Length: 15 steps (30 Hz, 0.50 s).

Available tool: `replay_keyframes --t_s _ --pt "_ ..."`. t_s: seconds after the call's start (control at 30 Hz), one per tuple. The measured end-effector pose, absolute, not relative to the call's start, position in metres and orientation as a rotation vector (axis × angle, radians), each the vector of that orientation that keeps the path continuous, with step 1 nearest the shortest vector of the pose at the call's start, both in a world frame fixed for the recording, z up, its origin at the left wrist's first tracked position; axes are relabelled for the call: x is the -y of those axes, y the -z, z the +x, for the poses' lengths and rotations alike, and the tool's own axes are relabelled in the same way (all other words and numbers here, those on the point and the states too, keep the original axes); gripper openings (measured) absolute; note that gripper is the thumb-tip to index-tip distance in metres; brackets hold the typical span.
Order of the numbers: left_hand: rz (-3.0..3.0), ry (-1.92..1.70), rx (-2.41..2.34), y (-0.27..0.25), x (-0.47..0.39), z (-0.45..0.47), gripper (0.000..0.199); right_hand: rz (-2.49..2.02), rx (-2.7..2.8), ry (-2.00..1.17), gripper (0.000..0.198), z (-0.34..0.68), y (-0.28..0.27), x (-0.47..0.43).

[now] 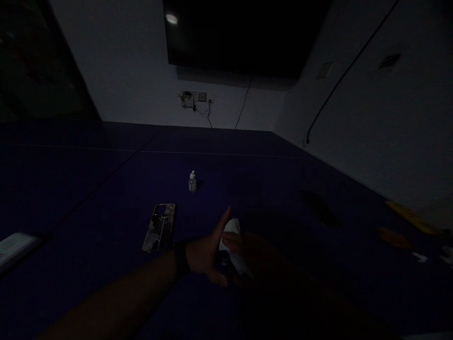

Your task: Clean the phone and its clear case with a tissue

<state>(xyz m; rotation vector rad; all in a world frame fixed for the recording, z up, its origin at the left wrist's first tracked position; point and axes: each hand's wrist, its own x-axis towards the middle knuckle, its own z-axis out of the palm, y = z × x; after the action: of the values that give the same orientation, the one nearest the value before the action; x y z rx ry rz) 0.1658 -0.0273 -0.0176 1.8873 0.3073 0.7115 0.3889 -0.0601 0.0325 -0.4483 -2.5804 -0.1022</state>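
Low in the middle of the head view, my left hand [205, 252], with a dark band on its wrist, grips a dark glossy object [225, 262] that looks like a phone; the gloom hides most of its outline. Its thumb points up and away. My right hand [235, 243], mostly in shadow, presses a white cloth or tissue [231, 225] against that object. Left of the hands, a phone case [159, 229] with a dark printed picture lies flat. Beyond them a small bottle [192, 183] with a white cap stands upright.
The scene is very dark. On the blue table [116, 189], a white device [17, 248] sits at far left. To the right lie a dark flat object [320, 208], a yellow item [412, 217] and an orange-brown item [394, 237]. A screen [244, 35] hangs above wall sockets [198, 97].
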Motion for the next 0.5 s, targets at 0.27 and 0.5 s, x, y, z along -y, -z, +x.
replay_keyframes --t_s 0.27,0.5 --pt "1.866 -0.658 -0.298 0.017 0.021 0.161 0.169 -0.385 2.579 0.096 0.059 0.386 -0.034 0.057" --pt "1.834 -0.666 -0.324 0.019 0.019 0.167 0.166 -0.431 2.588 -0.021 0.070 0.395 -0.027 0.054"
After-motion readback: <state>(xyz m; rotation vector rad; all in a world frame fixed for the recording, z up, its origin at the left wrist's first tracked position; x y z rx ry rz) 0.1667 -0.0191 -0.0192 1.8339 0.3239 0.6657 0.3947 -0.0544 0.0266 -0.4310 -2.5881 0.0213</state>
